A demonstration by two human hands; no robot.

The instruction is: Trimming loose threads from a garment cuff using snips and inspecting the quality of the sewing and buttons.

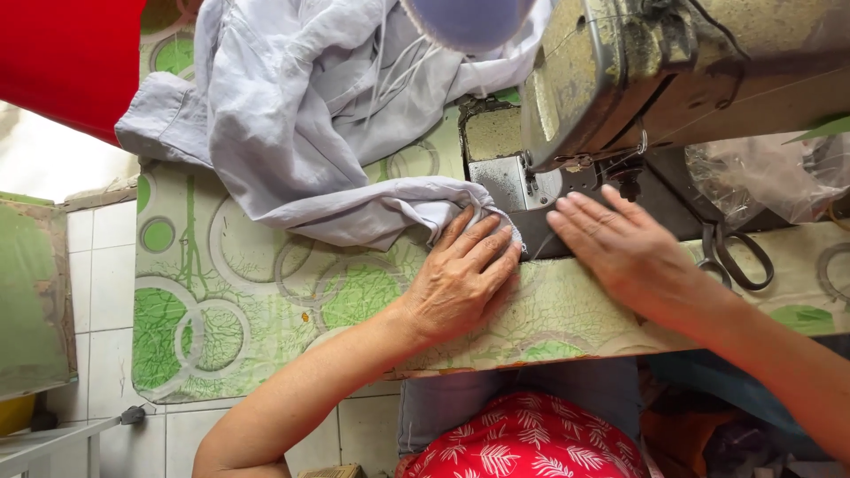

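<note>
— While the left hand (pixel 462 281) lies flat on the pale grey garment (pixel 301 133), where's the right hand (pixel 620 248)?

— Flat and open too, empty, beside the sewing machine (pixel 637 80). The garment trails toward the table's (pixel 230 301) far left corner; the left hand is nearer. Scissors (pixel 735 257) lie rightward.

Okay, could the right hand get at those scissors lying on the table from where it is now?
Probably yes. The right hand lies flat on the machine bed, and the scissors lie just beside its wrist on the patterned table cover. Nothing sits between them; the hand holds nothing.
</note>
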